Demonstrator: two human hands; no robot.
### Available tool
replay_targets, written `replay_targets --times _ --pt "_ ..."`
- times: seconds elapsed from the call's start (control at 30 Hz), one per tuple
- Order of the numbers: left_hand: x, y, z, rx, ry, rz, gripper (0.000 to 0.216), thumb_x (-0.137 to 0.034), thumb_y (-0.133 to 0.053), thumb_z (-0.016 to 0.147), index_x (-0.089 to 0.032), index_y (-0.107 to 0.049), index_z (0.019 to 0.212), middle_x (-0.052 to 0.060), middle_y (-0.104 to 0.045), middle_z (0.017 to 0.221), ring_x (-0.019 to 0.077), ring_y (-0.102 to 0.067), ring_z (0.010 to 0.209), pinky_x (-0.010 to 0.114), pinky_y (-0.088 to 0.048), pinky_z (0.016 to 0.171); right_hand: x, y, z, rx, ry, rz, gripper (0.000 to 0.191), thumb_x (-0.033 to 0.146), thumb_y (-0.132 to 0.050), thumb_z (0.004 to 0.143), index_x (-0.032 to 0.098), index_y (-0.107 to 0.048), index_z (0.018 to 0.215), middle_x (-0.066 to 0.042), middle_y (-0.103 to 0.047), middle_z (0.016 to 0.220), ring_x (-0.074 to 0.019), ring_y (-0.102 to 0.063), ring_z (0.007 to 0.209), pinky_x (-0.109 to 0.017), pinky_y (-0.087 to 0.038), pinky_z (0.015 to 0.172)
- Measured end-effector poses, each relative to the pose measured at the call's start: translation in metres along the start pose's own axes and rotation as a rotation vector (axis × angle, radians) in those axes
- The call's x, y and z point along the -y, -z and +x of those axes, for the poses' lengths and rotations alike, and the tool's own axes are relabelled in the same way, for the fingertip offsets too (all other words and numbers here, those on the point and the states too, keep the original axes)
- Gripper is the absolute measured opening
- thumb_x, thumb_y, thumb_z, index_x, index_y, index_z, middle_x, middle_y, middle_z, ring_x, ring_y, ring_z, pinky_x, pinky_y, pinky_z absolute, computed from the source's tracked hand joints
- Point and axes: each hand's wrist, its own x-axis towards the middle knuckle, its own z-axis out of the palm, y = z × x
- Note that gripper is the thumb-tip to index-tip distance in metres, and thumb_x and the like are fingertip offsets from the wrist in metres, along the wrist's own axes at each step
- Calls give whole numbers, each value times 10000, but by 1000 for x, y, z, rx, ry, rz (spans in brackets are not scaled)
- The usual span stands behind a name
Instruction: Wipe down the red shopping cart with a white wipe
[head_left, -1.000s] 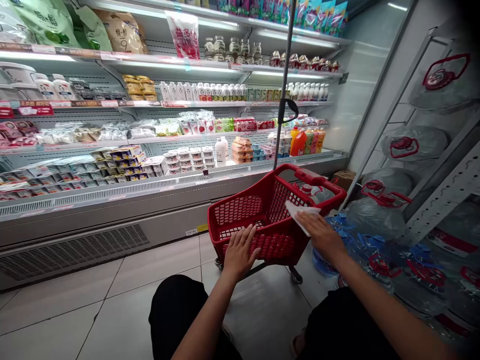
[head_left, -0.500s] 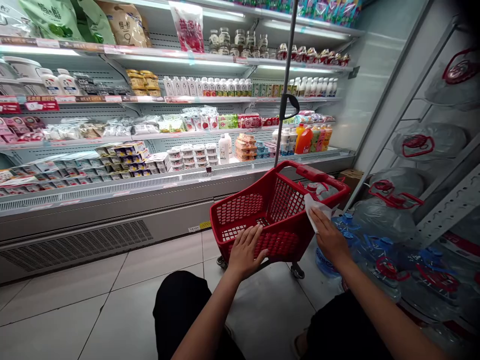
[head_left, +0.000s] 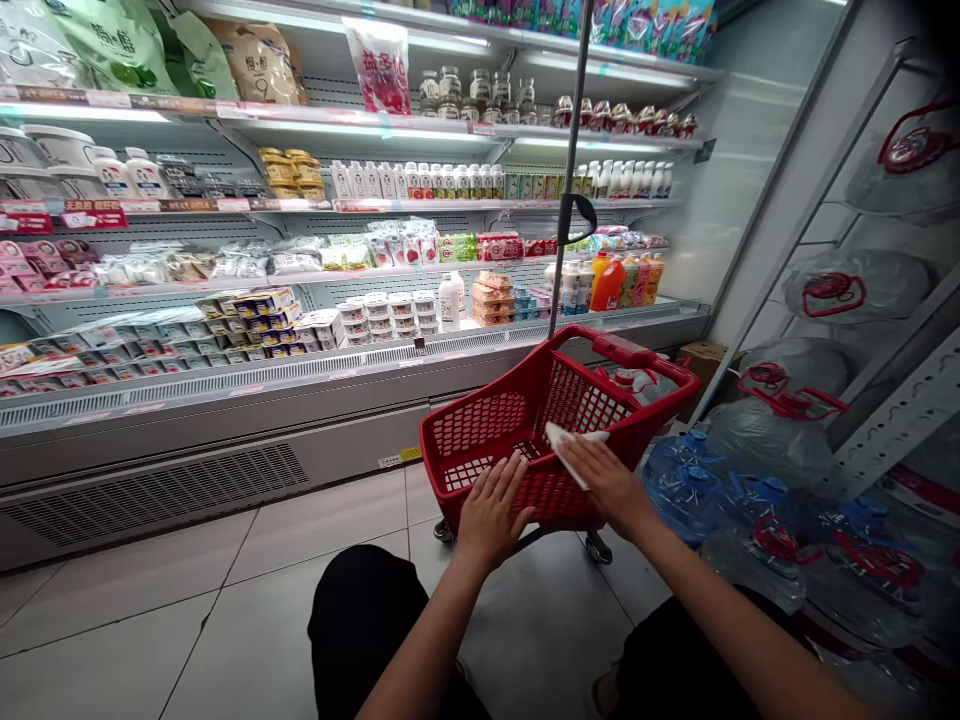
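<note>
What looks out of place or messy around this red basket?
Nothing is spilled or broken. The red basket stands upright on the floor; the left hand steadies its wall while the right hand presses a white cloth on the rim.

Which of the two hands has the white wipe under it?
The right hand: it presses a white wipe against the red basket rim. The left hand lies bare on the basket's near wall.

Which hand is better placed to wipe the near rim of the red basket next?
Right. The right hand presses the white wipe against the red shopping basket rim, while the left hand lies flat on the near wall with no cloth, bracing it.
</note>
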Motion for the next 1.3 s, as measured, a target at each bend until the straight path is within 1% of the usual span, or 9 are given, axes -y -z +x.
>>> replay_targets --times 0.17,0.27,0.37,0.47,0.67,0.8,0.93,1.03,1.3 --pt "38 7 -11 15 113 -12 660 -445 -423 1085 -244 -199 1673 42 -344 1686 237 -435 1502 437 -386 1229 -90 25 -28 4 -162 -90 758 83 -324 961 254 -165 1682 -38 -333 1696 -226 -295 1566 -493 -269 1278" --pt "56 5 -19 7 209 -32 595 -426 -421 1085 -208 -323 1630 83 -466 1618 253 -513 1444 459 -420 1208 -110 23 -18 -7 -253 -64 708 120 -342 971 221 -251 1665 -57 -356 1687 -244 -298 1564 -500 -261 1283" --pt "60 2 -22 0 238 -38 598 -456 -468 1065 -170 -399 1586 114 -521 1575 278 -539 1420 474 -430 1202 -92 2 6 -29 -317 12 660 135 -337 967 147 -348 1627 -119 -420 1647 -278 -321 1553 -518 -271 1279" --pt "51 -2 -20 -18 258 -35 620 -473 -508 1047 -160 -414 1574 123 -525 1570 297 -533 1422 489 -426 1205 -40 -24 29 3 -244 79 678 100 -340 938 141 -377 1614 -116 -476 1611 -260 -380 1523 -494 -299 1275" --pt "34 0 -26 -45 254 -29 689 -431 -509 1046 -170 -276 1640 130 -451 1624 295 -473 1474 487 -397 1226 69 -38 44 47 1 237 799 55 -347 919 208 -160 1681 -24 -322 1701 -190 -266 1574 -442 -289 1287" --pt "48 10 -37 -1 150 -71 717 -410 -476 1068 -189 -159 1671 114 -435 1636 263 -466 1482 454 -404 1222 40 -30 35 51 56 244 823 66 -340 923 271 -98 1682 -1 -352 1684 -177 -319 1553 -458 -286 1283" --pt "71 17 -40 78 36 -118 762 -452 -487 1069 -224 -95 1681 86 -418 1650 251 -416 1515 467 -357 1251 -30 -29 30 40 -91 184 773 111 -344 944 263 -166 1680 -29 -373 1674 -212 -354 1539 -490 -303 1268" --pt "74 14 -36 88 33 -102 724 -423 -486 1075 -247 -127 1677 71 -369 1677 243 -376 1537 478 -327 1266 -50 -34 33 39 -179 188 719 148 -330 976 250 -203 1677 -47 -377 1676 -229 -344 1545 -501 -315 1261" --pt "33 -11 -24 -14 166 -6 703 -280 -468 1065 -210 -136 1681 111 -401 1652 260 -494 1458 471 -394 1220 58 -35 39 87 -18 295 736 107 -328 973 232 -167 1680 -44 -361 1683 -195 -311 1557 -447 -320 1272"
